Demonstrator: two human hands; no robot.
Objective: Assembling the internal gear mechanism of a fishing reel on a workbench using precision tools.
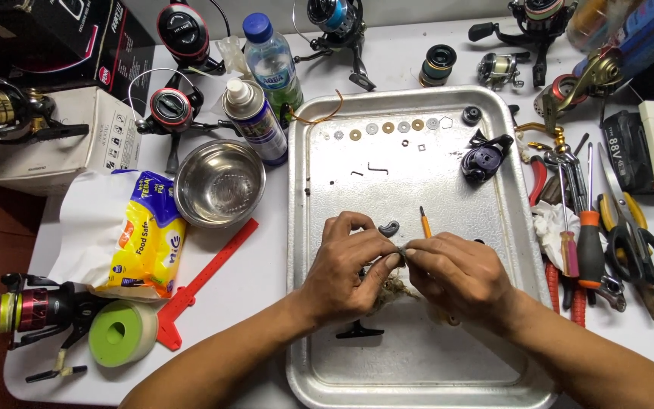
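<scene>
A white table (281, 250) carries everything, and on it a large aluminium tray (418, 371) lies with its long axis running away from the person, under both hands. The left hand (346, 273) and the right hand (459, 273) meet over the middle of the tray, fingertips pressed together around a small grey part (400, 254) wrapped in a frayed, dirty bit of rag (395, 288) that hangs below the knuckles; both hands are pinched shut on this bundle, and the part is too covered to tell which way it points. Rising from the right hand's fingers is a thin orange-handled tool (423, 222), its long axis nearly upright in the view, its dark tip pointing away from the person toward the far edge of the tray. Just beyond the left fingertips lies a small curved grey piece (389, 226). Below the left wrist, toward the person, a small black T-shaped piece (359, 331) rests on the tray. Well beyond both hands a row of washers (387, 129) runs crosswise along the tray's far end, with a black plastic reel part (484, 159) further to the right of them. Left of the left hand, off the tray, stand a steel bowl (219, 183) and a red plastic gauge (206, 280); right of the right hand lies a heap of screwdrivers and pliers (592, 235).
</scene>
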